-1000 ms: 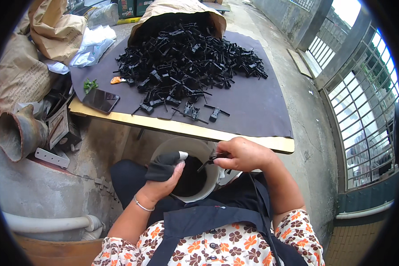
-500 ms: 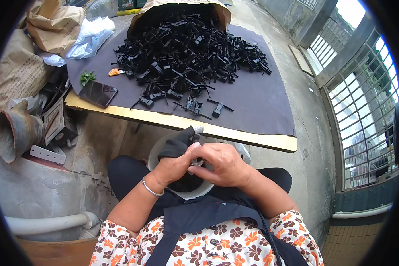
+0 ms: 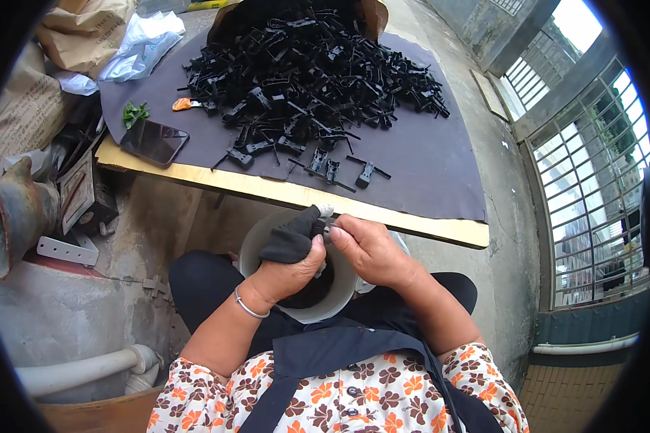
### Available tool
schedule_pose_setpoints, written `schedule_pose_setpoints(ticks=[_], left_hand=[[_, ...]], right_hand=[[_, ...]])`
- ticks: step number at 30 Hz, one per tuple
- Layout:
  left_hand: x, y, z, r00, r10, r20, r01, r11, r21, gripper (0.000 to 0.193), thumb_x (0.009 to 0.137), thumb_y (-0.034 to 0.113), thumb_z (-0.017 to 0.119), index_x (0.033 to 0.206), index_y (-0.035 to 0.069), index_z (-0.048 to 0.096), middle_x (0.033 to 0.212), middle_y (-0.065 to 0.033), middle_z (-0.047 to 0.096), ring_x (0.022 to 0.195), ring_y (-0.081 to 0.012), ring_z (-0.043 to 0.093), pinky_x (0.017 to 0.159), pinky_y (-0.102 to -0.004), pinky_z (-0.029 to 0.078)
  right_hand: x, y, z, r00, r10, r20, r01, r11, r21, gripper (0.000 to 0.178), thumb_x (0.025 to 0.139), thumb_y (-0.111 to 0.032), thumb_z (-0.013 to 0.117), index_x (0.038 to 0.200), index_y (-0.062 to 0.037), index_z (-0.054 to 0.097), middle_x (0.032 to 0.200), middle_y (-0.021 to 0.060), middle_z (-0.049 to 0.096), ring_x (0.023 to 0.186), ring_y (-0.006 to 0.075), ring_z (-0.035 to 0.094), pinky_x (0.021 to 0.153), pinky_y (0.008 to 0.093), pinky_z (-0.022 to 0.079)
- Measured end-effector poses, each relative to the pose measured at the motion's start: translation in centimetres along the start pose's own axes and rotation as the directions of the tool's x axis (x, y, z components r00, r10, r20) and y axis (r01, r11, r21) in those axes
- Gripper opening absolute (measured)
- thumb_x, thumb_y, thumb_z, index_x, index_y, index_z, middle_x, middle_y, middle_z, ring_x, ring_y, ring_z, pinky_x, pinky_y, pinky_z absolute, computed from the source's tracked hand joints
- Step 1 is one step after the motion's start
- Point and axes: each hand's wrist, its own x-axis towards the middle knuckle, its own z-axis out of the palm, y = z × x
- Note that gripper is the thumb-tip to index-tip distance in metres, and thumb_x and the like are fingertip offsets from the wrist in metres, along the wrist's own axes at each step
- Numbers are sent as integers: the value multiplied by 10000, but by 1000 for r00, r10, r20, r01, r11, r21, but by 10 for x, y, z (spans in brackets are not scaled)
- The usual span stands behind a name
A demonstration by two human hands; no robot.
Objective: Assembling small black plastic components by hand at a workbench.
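Black clip-like parts point(image 3: 303, 86), seen in the head view, form a large heap on the table point(image 3: 451, 229), with a few set apart toward its front edge. Just beyond that edge, on the wearer's side, the two hands meet over a pale bucket point(image 3: 250, 249). The left hand point(image 3: 290, 273) is narrow, its bare thumb pressed toward fingers covered by black cloth point(image 3: 289, 242); a small dark piece point(image 3: 318, 227) shows at its grip. The right hand point(image 3: 372, 252) has thumb and fingers drawn close beside that piece; whether they grip it cannot be told.

Progress: the piece at the hands appears to be in work, and the heap on the table suggests that much is left. Dark matter lies within the bucket below the table's front edge, too indistinct to be counted as finished parts.

Writing: brown paper sacks point(image 3: 87, 36) left of the table carry lines of dark print, and a white plastic bag point(image 3: 148, 43) at the table's far left bears faint bluish marks, illegible here. No lettering can be made out on the parts or on the dark-screened phone point(image 3: 154, 142) at the table's left front corner.
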Motion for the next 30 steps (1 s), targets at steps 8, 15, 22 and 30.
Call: schedule_pose_setpoints(ticks=[8,15,22,30], left_hand=[[-1,-19,8,936,320,-147,-284,933,218,302,896,54,488,1180,-38,533,876,-175,639,765,-299,618,713,-372,484],[1,-24,11,812,546,-207,-451,812,370,285,900,49,499,1167,-42,544,898,-170,638,785,-263,623,732,-338,482],[-3,-14,7,987,104,-119,-126,972,-199,318,926,69,533,1222,-47,520,957,-70,642,787,-93,574,711,-231,482],[0,-28,6,983,26,-183,-82,948,-307,297,944,75,481,1228,-9,488,861,-45,592,622,-71,517,548,-213,448]], right_hand=[[4,5,19,992,-113,-62,104,984,-145,241,933,-183,536,766,-8,542,599,141,486,526,243,447,529,353,410],[2,12,31,993,25,-118,-23,1000,22,243,936,-185,538,758,-19,534,590,105,447,540,165,393,522,312,387],[-2,13,12,994,-2,-113,24,981,191,179,907,-170,580,944,5,588,720,128,589,659,215,570,651,298,462],[-3,19,2,980,-201,-9,199,974,-112,132,817,-88,651,917,-2,652,708,110,625,635,213,596,601,308,477]])
